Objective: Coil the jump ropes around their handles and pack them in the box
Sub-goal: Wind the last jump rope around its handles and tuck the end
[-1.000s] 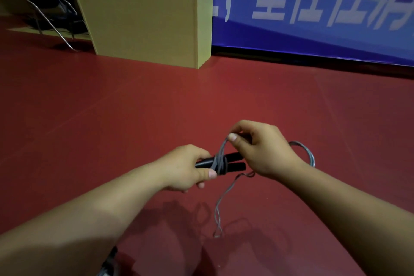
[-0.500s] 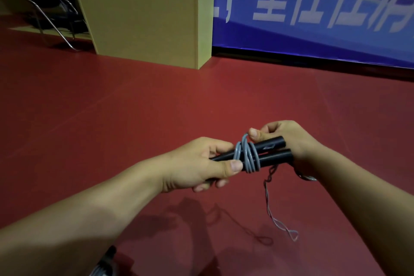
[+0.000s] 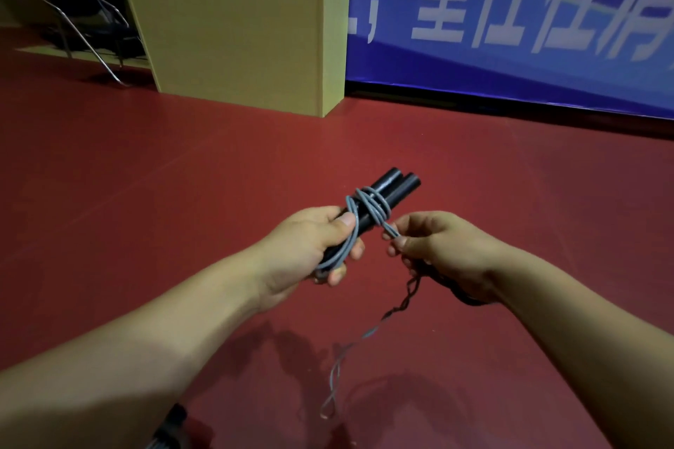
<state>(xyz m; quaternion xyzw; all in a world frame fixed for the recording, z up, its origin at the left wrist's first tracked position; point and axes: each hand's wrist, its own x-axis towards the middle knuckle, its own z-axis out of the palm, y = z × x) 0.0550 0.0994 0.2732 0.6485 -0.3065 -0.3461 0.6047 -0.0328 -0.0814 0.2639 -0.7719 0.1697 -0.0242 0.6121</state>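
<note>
While two black handles (image 3: 383,200) are gripped by the left hand (image 3: 310,248), grey rope (image 3: 368,210) is pinched by the right hand (image 3: 437,251).
Behind the handles, red floor (image 3: 182,175) is bounded by a wooden cabinet (image 3: 237,40) and blue banner (image 3: 510,11).

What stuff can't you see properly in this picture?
Head view only:
- Near ends of the handles: covered by the left hand.
- Rope past the right hand's pinch: hidden in the palm.
- Dark object at the bottom edge: cut off, unidentifiable.
- Banner text: cropped at the top.
- Packing box: cannot tell which it is.
</note>
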